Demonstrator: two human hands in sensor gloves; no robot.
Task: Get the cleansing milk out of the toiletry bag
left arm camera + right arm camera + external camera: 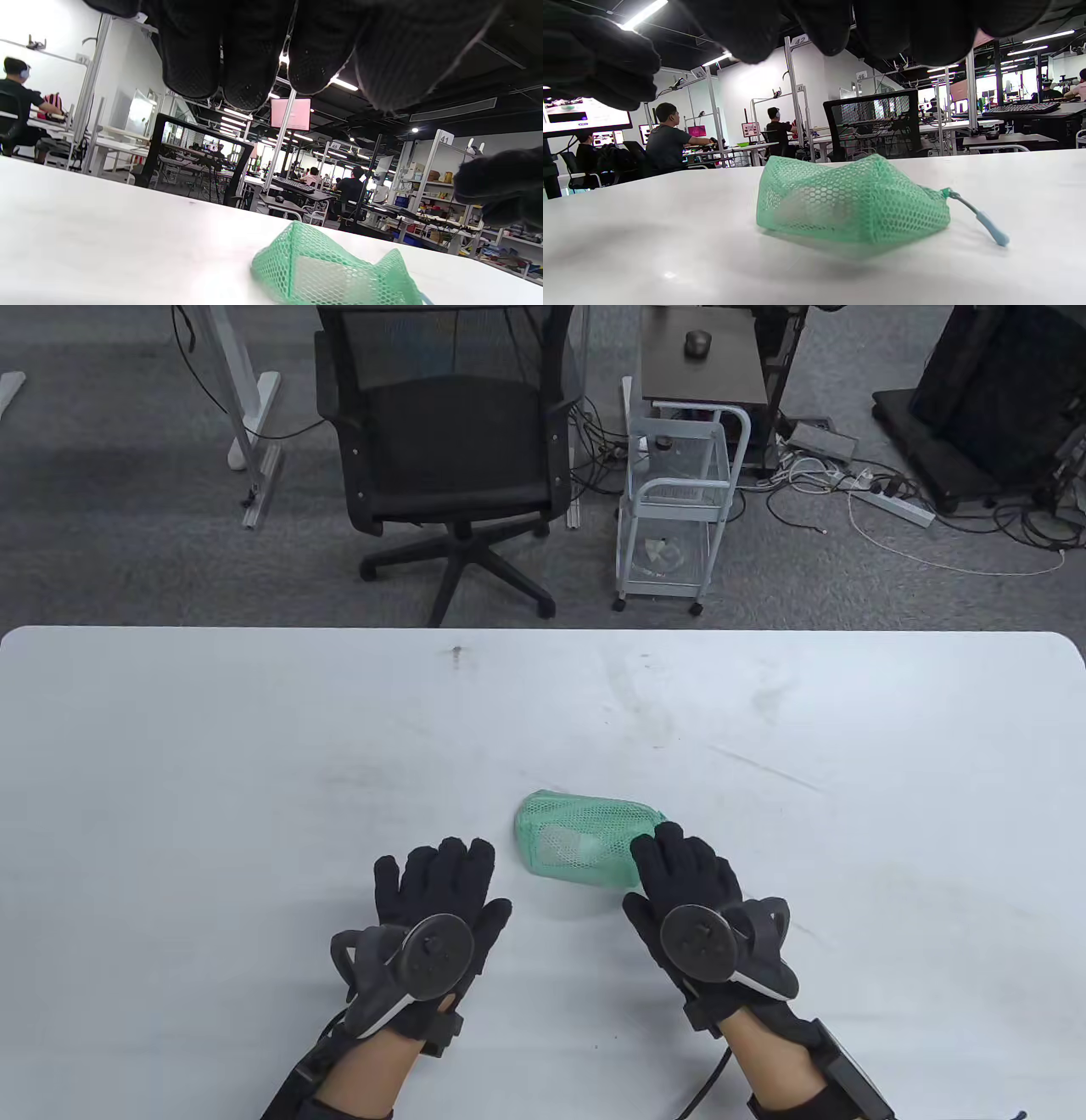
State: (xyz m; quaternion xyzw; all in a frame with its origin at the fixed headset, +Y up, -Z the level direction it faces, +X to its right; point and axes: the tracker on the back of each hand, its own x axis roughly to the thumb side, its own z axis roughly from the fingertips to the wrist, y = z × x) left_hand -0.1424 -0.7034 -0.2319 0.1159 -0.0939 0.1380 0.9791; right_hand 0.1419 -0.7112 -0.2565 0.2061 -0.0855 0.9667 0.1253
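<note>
A green mesh toiletry bag [581, 840] lies on its side on the white table [254, 729], in front of both hands. A pale item [567, 845], seemingly the cleansing milk, shows through the mesh. The bag looks closed, with a blue zipper pull [988, 226] trailing from one end. My left hand [454, 882] lies spread and empty on the table just left of the bag. My right hand [679, 874] is open, its fingertips [666, 840] at the bag's right end. The bag also shows in the left wrist view [331, 271] and the right wrist view [852, 207], below the fingers.
Beyond the table's far edge stand a black office chair [458, 458] and a white wire cart [679, 500] on grey carpet, with cables on the floor to the right.
</note>
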